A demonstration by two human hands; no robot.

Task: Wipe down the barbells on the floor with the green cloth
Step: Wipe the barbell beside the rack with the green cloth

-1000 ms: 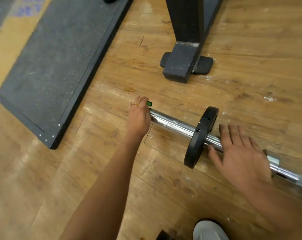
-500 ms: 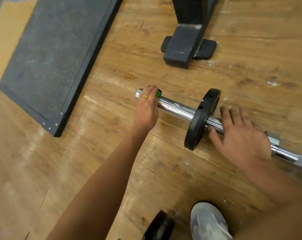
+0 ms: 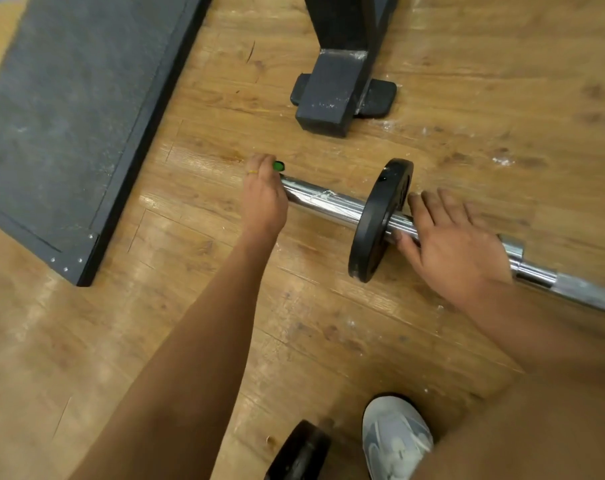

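Observation:
A chrome barbell (image 3: 325,201) lies on the wooden floor, running from centre to lower right, with one black weight plate (image 3: 377,223) on its sleeve. My left hand (image 3: 263,199) covers the sleeve's free end, fingers curled over it; a small bit of the green cloth (image 3: 278,165) peeks out past the fingertips. My right hand (image 3: 453,244) lies flat on the bar just right of the plate, fingers straight and spread, thumb under the sleeve. The bar's end is hidden by my left hand.
A dark rubber platform (image 3: 69,126) fills the upper left. A black rack foot (image 3: 335,88) stands just beyond the bar. Another black plate (image 3: 301,452) and a light shoe (image 3: 394,441) are at the bottom edge.
My left hand slid along the sleeve toward the plate, exposing the bar's end, then back out over the end. The right hand stayed on the bar beside the plate.

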